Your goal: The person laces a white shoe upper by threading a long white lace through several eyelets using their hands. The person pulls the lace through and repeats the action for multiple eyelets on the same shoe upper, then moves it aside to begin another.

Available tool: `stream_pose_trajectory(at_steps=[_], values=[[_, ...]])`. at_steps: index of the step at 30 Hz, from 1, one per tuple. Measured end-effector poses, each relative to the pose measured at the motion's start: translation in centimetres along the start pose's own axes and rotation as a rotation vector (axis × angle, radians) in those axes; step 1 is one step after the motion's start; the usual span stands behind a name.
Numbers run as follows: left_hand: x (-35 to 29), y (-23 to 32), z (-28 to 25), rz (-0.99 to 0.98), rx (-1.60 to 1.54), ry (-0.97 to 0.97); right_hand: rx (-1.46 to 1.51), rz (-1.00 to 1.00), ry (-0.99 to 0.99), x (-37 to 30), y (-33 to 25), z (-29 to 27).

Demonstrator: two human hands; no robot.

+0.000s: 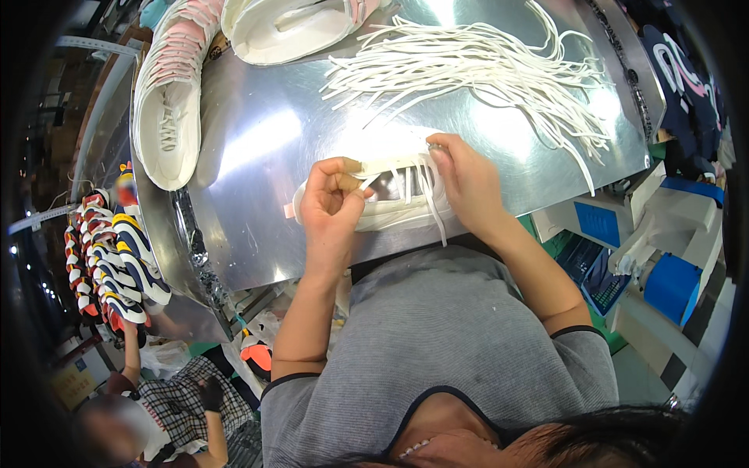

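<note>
A white shoe upper (390, 214) lies sideways on the metal table close to my body, a white shoelace (429, 191) partly threaded across its opening. At its left part, my left hand (331, 195) pinches a strand of the shoelace between thumb and forefinger. My right hand (468, 179) is curled at the upper's right end, thumb and forefinger close together; what sits between those fingertips is too small to make out. Several lace strands cross the opening, and one loose end hangs over the upper's near edge.
Beyond the upper, a pile of loose white laces (468, 66) spreads over the metal table (250, 210). Nested white-and-pink uppers (168, 101) line the left edge, with another upper (285, 35) at the back. Colourful shoes (129, 257) and a co-worker (175, 402) are at left.
</note>
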State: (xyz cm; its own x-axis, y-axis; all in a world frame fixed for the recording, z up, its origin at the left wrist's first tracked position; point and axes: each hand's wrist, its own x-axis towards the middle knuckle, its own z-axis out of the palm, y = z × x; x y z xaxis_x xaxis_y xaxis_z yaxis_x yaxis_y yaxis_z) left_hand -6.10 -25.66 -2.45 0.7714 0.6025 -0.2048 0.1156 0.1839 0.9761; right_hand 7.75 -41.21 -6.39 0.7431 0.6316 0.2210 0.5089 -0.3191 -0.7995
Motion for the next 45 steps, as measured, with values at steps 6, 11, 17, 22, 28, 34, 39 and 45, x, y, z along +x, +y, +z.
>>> stream_pose_trajectory(at_steps=[6,11,17,22,28,34,39,45], values=[[-3.2,1.8,0.2,0.555,0.928,-0.015,0.310,0.155,-0.001,-1.0,-0.6,-3.0],[-1.4,-0.5,2.5,0.422,0.980,-0.168,-0.133,0.111,-0.234,-3.8,-1.8,-2.8],[0.5,-0.3,2.5,0.596,0.835,-0.014,-0.147,-0.237,-0.136,-3.6,-3.4,-4.1],[0.9,0.4,2.3,0.707,0.808,0.074,0.087,-0.026,-0.361,-6.1,-2.5,-5.2],[-1.4,1.7,3.7,0.712,0.758,-0.006,0.516,0.301,-0.195,-1.1,-1.2,-2.8],[-1.4,2.7,2.6,0.723,0.840,0.037,0.637,0.299,-0.571,-5.1,-3.0,-3.3],[-0.2,-0.7,1.6,0.519,1.012,-0.138,0.581,0.320,-0.434,-6.1,-1.8,-3.3],[0.5,0.1,1.5,0.299,0.935,-0.248,0.359,0.021,-0.064,0.1,-1.3,-1.5]])
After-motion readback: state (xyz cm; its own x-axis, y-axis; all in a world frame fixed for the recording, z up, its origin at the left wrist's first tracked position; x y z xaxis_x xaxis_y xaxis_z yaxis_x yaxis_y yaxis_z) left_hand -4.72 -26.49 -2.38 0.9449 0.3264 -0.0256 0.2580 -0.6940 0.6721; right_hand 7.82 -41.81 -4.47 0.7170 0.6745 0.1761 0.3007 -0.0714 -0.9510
